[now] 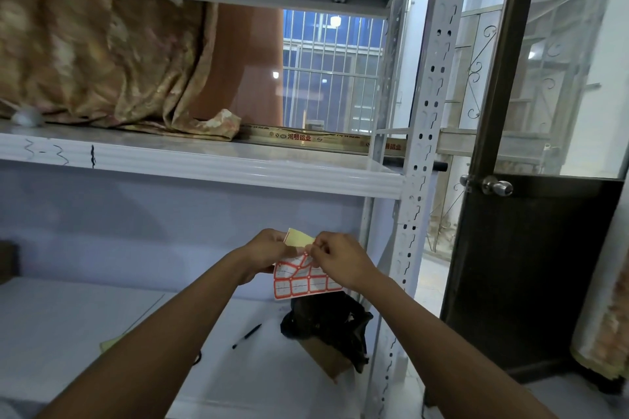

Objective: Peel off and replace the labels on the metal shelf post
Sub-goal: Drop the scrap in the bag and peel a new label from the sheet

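Note:
A sheet of red-bordered white labels (299, 282) on yellow backing hangs between my hands, its top folded back. My left hand (265, 253) grips the sheet's upper left. My right hand (335, 257) pinches at a label near the sheet's top edge. The white perforated metal shelf post (427, 119) stands upright just right of my hands, running from top to bottom of the view. I see no label on the post's visible face.
A white shelf board (204, 163) with handwritten "3-3" crosses above my hands. On the lower shelf lie a black pen (246, 336), a yellow paper (110, 343) and a cardboard box with a black bag (328, 323). A dark glass door (531, 248) stands at right.

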